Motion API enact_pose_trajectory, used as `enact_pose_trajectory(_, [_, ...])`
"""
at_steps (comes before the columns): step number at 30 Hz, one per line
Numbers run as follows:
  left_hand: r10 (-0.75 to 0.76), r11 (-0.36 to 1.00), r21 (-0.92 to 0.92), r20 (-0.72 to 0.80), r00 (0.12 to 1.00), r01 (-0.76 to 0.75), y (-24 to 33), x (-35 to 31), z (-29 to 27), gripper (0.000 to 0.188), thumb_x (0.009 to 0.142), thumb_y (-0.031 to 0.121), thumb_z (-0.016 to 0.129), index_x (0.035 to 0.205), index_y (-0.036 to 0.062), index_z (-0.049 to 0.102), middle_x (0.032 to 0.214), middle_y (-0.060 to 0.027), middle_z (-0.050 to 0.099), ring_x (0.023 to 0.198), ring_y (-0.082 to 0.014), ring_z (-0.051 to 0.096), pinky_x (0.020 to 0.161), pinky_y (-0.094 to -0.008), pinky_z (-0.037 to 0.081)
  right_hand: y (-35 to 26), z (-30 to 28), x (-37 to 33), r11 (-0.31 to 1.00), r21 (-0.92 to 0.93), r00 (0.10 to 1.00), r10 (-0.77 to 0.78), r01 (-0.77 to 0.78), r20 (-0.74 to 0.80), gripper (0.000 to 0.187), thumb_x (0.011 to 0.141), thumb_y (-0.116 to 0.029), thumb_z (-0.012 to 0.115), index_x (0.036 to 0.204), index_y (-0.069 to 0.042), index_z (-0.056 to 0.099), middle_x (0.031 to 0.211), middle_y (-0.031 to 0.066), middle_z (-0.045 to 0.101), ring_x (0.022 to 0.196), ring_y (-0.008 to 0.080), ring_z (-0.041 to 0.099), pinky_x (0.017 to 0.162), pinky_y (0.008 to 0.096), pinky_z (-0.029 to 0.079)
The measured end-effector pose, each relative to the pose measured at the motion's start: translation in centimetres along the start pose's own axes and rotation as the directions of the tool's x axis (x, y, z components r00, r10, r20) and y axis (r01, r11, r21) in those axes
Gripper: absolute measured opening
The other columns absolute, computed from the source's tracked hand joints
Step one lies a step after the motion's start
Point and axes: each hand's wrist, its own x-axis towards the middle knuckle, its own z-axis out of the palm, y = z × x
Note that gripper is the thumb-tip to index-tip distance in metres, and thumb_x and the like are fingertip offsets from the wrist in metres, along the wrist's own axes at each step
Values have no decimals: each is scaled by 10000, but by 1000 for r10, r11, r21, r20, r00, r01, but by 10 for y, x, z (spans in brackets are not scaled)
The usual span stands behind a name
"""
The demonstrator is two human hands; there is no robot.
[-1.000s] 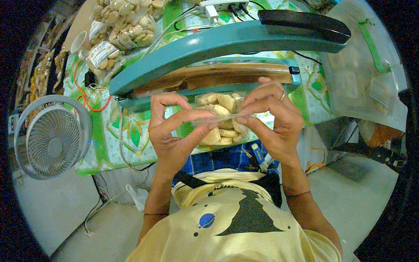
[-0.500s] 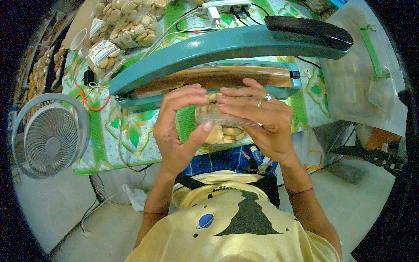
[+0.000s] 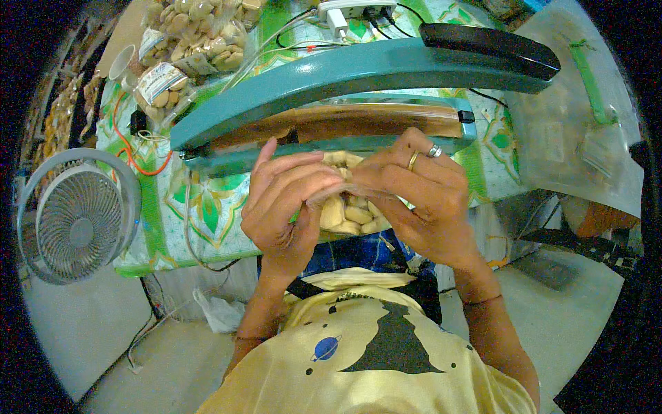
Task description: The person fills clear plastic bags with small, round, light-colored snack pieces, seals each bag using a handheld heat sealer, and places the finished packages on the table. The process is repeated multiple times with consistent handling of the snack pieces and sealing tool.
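Observation:
A clear plastic bag of pale, rounded biscuits (image 3: 350,212) is between my hands at the table's front edge. My left hand (image 3: 284,196) pinches the bag's clear upper edge between thumb and fingers. On the other side my right hand (image 3: 422,190), with rings on it, grips the same edge with bent fingers. My fingers hide part of the bag. Just beyond stands a teal heat sealer (image 3: 317,77), its black-handled arm raised above the brown sealing strip (image 3: 365,121).
Filled biscuit bags (image 3: 196,52) lie at the back left, near a white cup (image 3: 122,63). A round fan (image 3: 81,214) stands left. Behind the sealer are a power strip (image 3: 358,10) and cables. A large translucent plastic bag (image 3: 572,117) is at the right.
My right fingers have gone from lying straight across the bag to bent and gripping its edge. My left fingers have closed in toward them, and the bag's upper edge is now bunched.

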Motion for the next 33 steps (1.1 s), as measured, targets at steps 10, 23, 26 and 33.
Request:
enact_pose_trajectory(10, [-222, 227, -737, 597, 771, 637, -14, -21, 3, 1057, 723, 819, 558, 1348, -25, 440, 1412, -201, 450, 1270, -331, 486, 1089, -495, 369, -34, -47, 18, 977, 171, 967, -164, 131, 196, 232, 697, -126, 655, 916, -52, 626, 936, 122, 632, 810, 327, 624, 595, 390, 526])
enact_pose_trajectory(23, [-125, -800, -364, 878, 461, 477, 11, -81, 46, 1203, 660, 813, 620, 1521, 82, 209, 1517, -216, 318, 1346, -432, 383, 1116, -586, 312, 80, -6, 48, 781, 227, 729, 377, -582, 571, 350, 824, -361, 722, 975, -47, 693, 917, 101, 716, 892, 226, 663, 819, 365, 501])
enact_pose_trajectory(26, [-161, -864, -377, 834, 527, 333, 10, -61, 51, 1151, 698, 818, 565, 1522, 92, 218, 1502, -240, 328, 1319, -458, 400, 1078, -622, 332, 110, 4, 49, 841, 131, 739, 373, -524, 562, 402, 885, -415, 644, 1140, -106, 686, 1108, 105, 697, 1032, 243, 644, 941, 381, 482])
enact_pose_trajectory(33, [-230, -900, -376, 840, 491, 222, 21, -34, 48, 1059, 750, 826, 464, 1497, 95, 297, 1435, -276, 402, 1232, -490, 473, 985, -655, 402, 173, 24, 22, 883, 233, 781, 204, -407, 591, 423, 952, -413, 566, 1265, -134, 614, 1253, 102, 638, 1167, 268, 587, 1011, 393, 445])
